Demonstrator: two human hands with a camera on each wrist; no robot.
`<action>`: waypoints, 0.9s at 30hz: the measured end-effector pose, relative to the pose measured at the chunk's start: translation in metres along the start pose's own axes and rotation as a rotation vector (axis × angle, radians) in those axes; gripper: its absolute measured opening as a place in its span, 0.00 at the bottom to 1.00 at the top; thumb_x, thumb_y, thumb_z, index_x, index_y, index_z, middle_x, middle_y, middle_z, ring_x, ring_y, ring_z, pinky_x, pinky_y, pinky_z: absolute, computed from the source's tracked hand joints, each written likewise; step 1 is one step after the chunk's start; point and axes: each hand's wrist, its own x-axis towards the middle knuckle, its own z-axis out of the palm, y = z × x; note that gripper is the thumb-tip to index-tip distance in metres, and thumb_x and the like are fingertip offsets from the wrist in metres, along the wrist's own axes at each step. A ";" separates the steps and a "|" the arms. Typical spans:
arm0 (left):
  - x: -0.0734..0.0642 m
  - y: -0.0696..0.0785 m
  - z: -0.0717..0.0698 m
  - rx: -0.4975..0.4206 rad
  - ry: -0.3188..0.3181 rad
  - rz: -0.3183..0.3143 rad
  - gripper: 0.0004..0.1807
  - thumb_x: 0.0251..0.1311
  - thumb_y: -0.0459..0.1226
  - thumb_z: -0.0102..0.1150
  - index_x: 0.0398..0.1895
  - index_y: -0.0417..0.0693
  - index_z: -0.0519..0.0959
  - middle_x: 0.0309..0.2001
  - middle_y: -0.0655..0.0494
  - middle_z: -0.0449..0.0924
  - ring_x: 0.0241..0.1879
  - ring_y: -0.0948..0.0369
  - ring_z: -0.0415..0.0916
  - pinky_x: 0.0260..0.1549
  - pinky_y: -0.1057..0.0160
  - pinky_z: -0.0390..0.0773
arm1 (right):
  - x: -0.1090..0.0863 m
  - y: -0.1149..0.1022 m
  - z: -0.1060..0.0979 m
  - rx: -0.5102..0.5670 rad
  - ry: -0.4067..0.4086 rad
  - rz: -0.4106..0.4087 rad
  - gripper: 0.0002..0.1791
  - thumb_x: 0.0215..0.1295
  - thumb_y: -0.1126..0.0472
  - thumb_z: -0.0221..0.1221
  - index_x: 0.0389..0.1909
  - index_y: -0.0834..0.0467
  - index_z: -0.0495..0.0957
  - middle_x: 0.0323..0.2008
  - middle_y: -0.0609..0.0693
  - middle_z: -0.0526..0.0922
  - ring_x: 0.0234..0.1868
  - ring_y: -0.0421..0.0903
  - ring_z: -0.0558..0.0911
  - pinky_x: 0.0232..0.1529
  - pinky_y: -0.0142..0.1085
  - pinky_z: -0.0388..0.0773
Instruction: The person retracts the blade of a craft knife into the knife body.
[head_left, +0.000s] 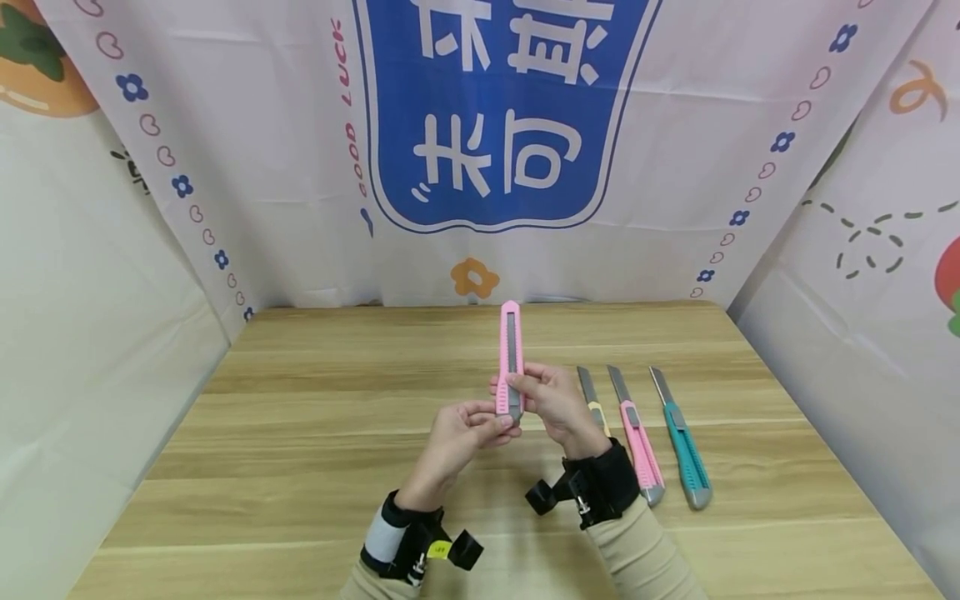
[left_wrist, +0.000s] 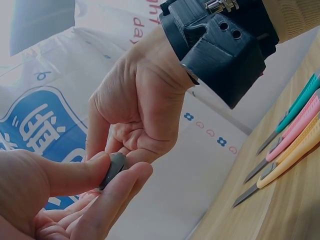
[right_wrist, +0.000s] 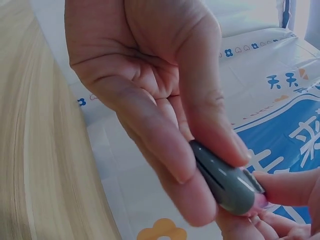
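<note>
A pink utility knife point(head_left: 510, 342) is held upright above the wooden table, its grey end downward. No blade sticks out of its upper tip. My left hand point(head_left: 459, 433) pinches the grey end point(right_wrist: 222, 180) between thumb and fingers. My right hand point(head_left: 558, 407) grips the pink body a little higher, thumb lying on its face. To the right of that hand, a yellow utility knife point(left_wrist: 287, 160), another pink one point(head_left: 637, 442) and a teal one point(head_left: 684, 446) lie side by side, blades out and pointing away. My right hand partly covers the yellow knife in the head view.
The wooden table point(head_left: 300, 467) has printed white cloth point(head_left: 300, 242) hanging behind it and on both sides. Black straps carrying small cameras circle both wrists; the right one point(head_left: 600, 487) overlaps the lying knives in the head view.
</note>
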 end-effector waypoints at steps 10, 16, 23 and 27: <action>0.002 0.000 0.003 -0.016 0.005 0.012 0.14 0.56 0.24 0.58 0.46 0.23 0.75 0.38 0.32 0.84 0.32 0.59 0.84 0.35 0.70 0.86 | -0.001 0.001 -0.001 -0.060 0.072 -0.015 0.20 0.66 0.67 0.53 0.57 0.71 0.71 0.45 0.64 0.84 0.41 0.45 0.84 0.35 0.25 0.85; 0.003 -0.004 0.008 0.010 0.057 0.048 0.14 0.53 0.24 0.60 0.43 0.23 0.76 0.38 0.28 0.82 0.32 0.56 0.84 0.35 0.68 0.87 | -0.002 0.002 0.004 -0.235 0.223 -0.083 0.19 0.60 0.65 0.60 0.52 0.69 0.77 0.42 0.66 0.85 0.32 0.39 0.83 0.28 0.23 0.82; 0.004 -0.007 0.011 0.097 0.129 0.102 0.13 0.51 0.26 0.64 0.40 0.26 0.78 0.37 0.29 0.83 0.33 0.53 0.84 0.33 0.70 0.87 | -0.010 -0.001 0.012 -0.591 0.358 -0.306 0.30 0.49 0.58 0.69 0.52 0.69 0.77 0.32 0.63 0.87 0.30 0.49 0.85 0.32 0.45 0.87; 0.003 -0.007 0.012 0.138 0.147 0.132 0.14 0.52 0.27 0.63 0.41 0.25 0.78 0.37 0.29 0.83 0.34 0.52 0.84 0.33 0.70 0.87 | -0.012 0.000 0.016 -0.729 0.406 -0.367 0.31 0.46 0.57 0.71 0.51 0.70 0.77 0.29 0.61 0.86 0.28 0.50 0.85 0.28 0.46 0.86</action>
